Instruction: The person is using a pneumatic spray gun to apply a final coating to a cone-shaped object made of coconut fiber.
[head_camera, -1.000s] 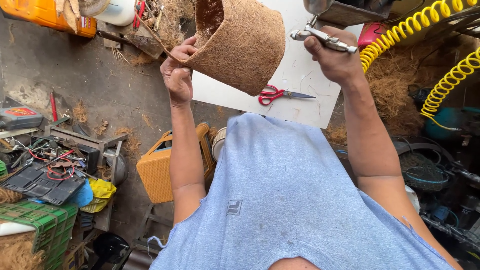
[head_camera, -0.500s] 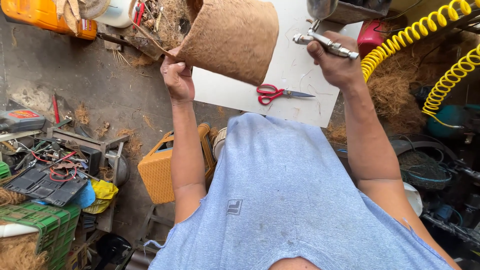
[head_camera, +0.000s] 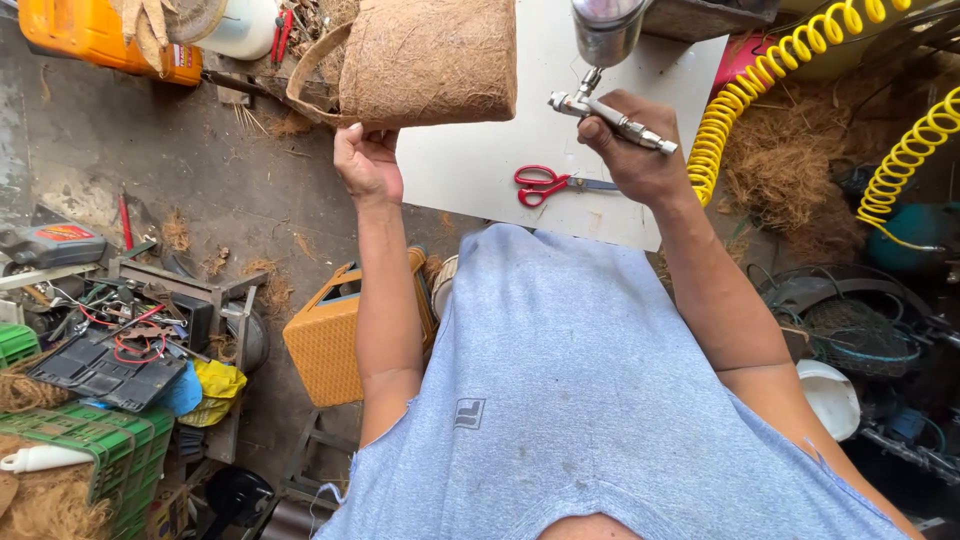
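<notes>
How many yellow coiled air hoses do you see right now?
2. One yellow coiled hose runs from the top right corner down toward the white board, near the right hand. The other coiled hose hangs at the right edge. More may lie outside the view.

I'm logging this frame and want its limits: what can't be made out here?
- Coir pot: its top is cut off by the head view's upper edge.
- Spray gun: its cup runs past the same edge.
- Left hand: fingertips hidden behind the pot.
- Scissors: blade tips hidden by the right hand.
</notes>
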